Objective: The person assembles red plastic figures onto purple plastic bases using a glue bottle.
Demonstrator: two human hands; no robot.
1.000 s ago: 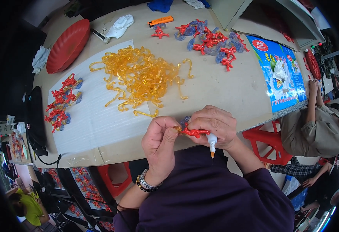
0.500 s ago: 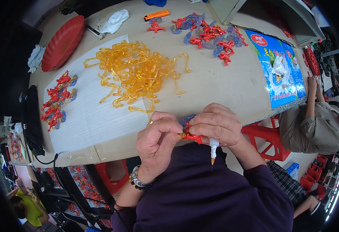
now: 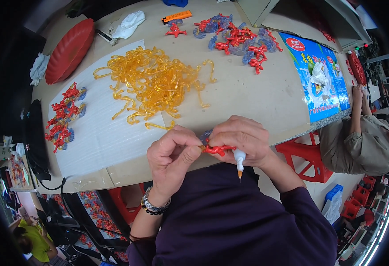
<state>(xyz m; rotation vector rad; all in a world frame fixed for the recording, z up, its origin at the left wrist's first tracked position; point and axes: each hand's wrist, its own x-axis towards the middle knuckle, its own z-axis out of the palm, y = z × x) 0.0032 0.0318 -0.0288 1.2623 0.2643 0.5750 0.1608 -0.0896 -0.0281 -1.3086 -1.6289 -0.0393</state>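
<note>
The person's left hand (image 3: 171,155) pinches thumb against forefinger, closed on the end of an amber piece (image 3: 202,148), mostly hidden by the fingertips. The right hand (image 3: 244,139) is curled shut round a red figure (image 3: 220,150) – its fingers press it from above – and also keeps a white bottle (image 3: 239,156) tucked in the palm, nozzle pointing down toward the person's lap. The amber piece meets the figure's left end; whether it is seated there cannot be told. A clear blue part (image 3: 206,135) shows just behind the figure. All this is held at the table's (image 3: 243,99) near edge, in front of a dark purple shirt (image 3: 247,213). A bracelet (image 3: 152,206) circles the left wrist.

Beyond the left hand, a heap of amber hooks (image 3: 152,84) lies partly on a white sheet (image 3: 92,137), with one group of red-and-blue figures (image 3: 63,117) at the sheet's left. A second cluster (image 3: 241,42) lies at the far right, near an orange tool (image 3: 176,17). Farther left sit a red tray (image 3: 70,51) and a white cloth (image 3: 129,25); a blue poster (image 3: 316,75) covers the right end – past it, a co-worker's sleeve (image 3: 352,128)
</note>
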